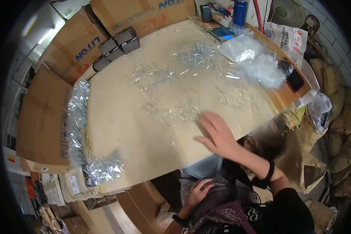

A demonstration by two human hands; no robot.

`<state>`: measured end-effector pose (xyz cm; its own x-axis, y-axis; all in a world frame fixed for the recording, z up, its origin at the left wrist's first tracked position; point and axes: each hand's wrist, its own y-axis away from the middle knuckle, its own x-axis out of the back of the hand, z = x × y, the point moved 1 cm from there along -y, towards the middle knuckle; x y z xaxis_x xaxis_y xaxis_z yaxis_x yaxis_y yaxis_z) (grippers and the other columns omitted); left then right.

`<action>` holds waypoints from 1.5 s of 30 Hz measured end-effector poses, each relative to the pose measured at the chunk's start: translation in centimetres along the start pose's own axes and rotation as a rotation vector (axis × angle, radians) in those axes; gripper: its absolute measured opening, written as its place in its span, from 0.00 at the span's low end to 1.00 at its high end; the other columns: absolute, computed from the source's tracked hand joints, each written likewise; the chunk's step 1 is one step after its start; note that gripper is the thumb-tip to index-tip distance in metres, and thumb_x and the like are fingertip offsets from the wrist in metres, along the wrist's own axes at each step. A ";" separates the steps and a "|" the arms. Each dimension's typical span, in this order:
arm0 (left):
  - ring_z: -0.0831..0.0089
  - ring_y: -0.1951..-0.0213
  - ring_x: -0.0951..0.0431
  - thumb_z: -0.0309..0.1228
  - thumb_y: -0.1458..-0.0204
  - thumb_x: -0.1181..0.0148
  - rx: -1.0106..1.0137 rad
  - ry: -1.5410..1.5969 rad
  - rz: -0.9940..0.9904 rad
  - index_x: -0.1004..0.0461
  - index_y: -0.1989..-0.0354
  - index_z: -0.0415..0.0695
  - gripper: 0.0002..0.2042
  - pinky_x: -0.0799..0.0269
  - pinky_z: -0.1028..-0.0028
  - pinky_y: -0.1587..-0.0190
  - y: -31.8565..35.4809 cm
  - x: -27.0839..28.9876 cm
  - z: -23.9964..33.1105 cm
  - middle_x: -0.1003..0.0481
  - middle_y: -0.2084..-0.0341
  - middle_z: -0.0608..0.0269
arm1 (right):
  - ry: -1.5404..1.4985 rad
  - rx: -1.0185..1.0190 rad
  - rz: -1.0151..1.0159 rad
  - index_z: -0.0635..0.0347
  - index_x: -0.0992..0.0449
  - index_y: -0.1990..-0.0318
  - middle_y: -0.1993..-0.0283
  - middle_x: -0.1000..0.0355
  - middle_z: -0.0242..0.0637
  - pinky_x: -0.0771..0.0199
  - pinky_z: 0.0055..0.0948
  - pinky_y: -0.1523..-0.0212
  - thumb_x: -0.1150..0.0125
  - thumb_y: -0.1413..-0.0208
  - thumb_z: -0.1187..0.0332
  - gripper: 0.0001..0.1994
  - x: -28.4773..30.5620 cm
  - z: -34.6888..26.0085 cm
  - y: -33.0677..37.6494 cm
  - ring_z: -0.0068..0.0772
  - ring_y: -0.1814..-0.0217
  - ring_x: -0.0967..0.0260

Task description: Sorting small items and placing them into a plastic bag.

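Note:
My right hand point(219, 137) hovers over the table's near edge, slightly blurred, its thumb apart from the fingers and nothing visible in it. Just beyond its fingertips lie scattered thin, shiny metal-like pieces point(185, 111), too small to name exactly. Below that hand, a grey plastic tray point(202, 167) sits at the table edge above my lap; its inside is partly hidden. My left hand point(199, 192) is low by the tray's near side, with curled fingers. What it grips, if anything, I cannot make out against the patterned cloth.
More shiny pieces form a heap point(105, 167) at the near left corner. Cardboard boxes point(46, 117) wall the left and back, with dark grey blocks point(124, 41) beside them. Clear plastic bags point(261, 70), a phone point(295, 80) and a blue can point(240, 13) stand right. Sacks point(333, 85) line the right.

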<state>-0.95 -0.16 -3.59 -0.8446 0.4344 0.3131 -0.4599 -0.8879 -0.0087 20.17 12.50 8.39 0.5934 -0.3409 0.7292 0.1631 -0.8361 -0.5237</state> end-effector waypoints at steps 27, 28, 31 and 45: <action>0.71 0.66 0.20 0.21 0.51 0.33 0.059 0.107 0.088 0.21 0.65 0.38 0.05 0.26 0.75 0.60 0.0 -0.1 1.4 0.20 0.69 0.58 | -0.007 0.063 -0.156 0.50 0.28 0.41 0.33 0.40 0.46 0.56 0.58 0.30 0.42 0.42 0.55 0.23 -1.7 -3.5 -1.5 0.51 0.29 0.47; 0.76 0.64 0.21 0.21 0.49 0.34 0.089 0.120 0.062 0.22 0.64 0.36 0.06 0.27 0.77 0.59 0.1 -0.2 1.2 0.21 0.68 0.60 | -0.007 0.061 -0.154 0.50 0.28 0.41 0.33 0.40 0.46 0.56 0.58 0.30 0.42 0.42 0.55 0.23 -2.4 -4.3 -1.3 0.51 0.29 0.47; 0.78 0.63 0.22 0.21 0.49 0.35 0.116 0.119 0.047 0.22 0.63 0.36 0.06 0.27 0.77 0.58 0.3 -0.2 0.9 0.21 0.68 0.61 | 0.150 0.051 -0.154 0.48 0.27 0.44 0.39 0.36 0.43 0.49 0.57 0.33 0.41 0.46 0.53 0.23 -3.6 -5.8 -1.1 0.47 0.33 0.44; 0.73 0.66 0.22 0.23 0.53 0.31 0.057 0.083 0.041 0.21 0.68 0.37 0.06 0.28 0.75 0.60 0.7 0.6 4.2 0.21 0.69 0.60 | -0.056 0.145 -0.106 0.47 0.27 0.43 0.36 0.37 0.40 0.43 0.50 0.35 0.38 0.47 0.55 0.23 -0.8 -5.8 4.6 0.46 0.33 0.42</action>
<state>-0.63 -1.12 0.60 -0.8831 0.4069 0.2334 -0.4105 -0.9112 0.0351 15.92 6.44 7.93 0.6089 -0.2266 0.7602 0.3365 -0.7941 -0.5062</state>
